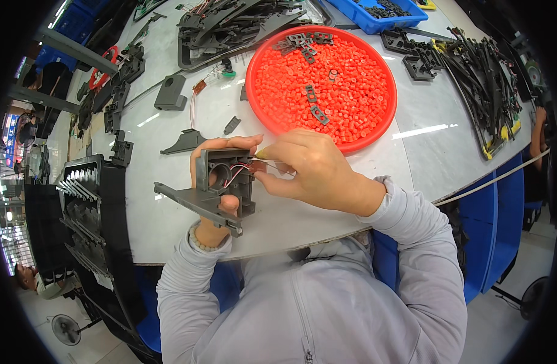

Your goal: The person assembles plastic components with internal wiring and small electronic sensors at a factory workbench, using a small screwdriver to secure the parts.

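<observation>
My left hand (211,232) is wrapped round a dark grey plastic housing (202,199), its thumb across the front and its fingers behind the upper edge. Inside the housing, thin red and white wires (232,176) run to a small brown board (258,165) at its right side. My right hand (321,167) pinches this board and the wires beside it; its fingertips partly hide them. Beyond the left hand lie a grey wedge-shaped part (184,141), a small dark clip (232,125) and a grey block (170,93).
A round red tray (251,100) of small red-orange pieces, with several grey clips on top, stands ahead. Dark plastic parts fill a black tray (182,56) at the back and a yellow-edged tray (487,151) at right. A blue bin (375,24) stands behind; a black rack (111,182) is at left.
</observation>
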Demonstrator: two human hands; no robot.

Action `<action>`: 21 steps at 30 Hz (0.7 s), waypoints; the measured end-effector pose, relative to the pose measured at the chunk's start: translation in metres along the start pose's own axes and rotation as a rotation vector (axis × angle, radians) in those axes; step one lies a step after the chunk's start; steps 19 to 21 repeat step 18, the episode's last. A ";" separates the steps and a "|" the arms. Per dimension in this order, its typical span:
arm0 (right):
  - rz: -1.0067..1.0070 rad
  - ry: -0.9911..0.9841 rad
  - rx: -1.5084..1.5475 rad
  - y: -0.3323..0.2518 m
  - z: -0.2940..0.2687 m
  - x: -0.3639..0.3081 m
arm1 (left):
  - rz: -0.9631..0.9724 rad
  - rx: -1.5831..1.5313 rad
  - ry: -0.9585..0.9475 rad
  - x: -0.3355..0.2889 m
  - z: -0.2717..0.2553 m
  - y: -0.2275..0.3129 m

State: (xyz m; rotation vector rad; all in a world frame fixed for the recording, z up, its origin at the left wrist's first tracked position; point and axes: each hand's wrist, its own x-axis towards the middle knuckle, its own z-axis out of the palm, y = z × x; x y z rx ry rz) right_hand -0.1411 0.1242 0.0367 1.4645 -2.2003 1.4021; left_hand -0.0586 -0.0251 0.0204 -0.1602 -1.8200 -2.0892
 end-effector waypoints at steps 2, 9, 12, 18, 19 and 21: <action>-0.003 0.059 0.080 0.002 0.003 0.000 | 0.009 0.001 -0.006 0.000 0.000 0.001; -0.088 0.111 0.008 0.005 0.008 -0.002 | -0.010 0.012 0.011 -0.001 0.003 -0.002; -0.080 0.092 0.018 0.005 0.008 -0.002 | -0.007 -0.087 -0.011 -0.002 -0.001 -0.005; -0.061 0.043 0.018 0.006 0.010 -0.003 | 0.021 -0.148 -0.013 0.000 -0.002 -0.006; -0.061 0.043 0.018 0.006 0.010 -0.003 | 0.021 -0.148 -0.013 0.000 -0.002 -0.006; -0.061 0.043 0.018 0.006 0.010 -0.003 | 0.021 -0.148 -0.013 0.000 -0.002 -0.006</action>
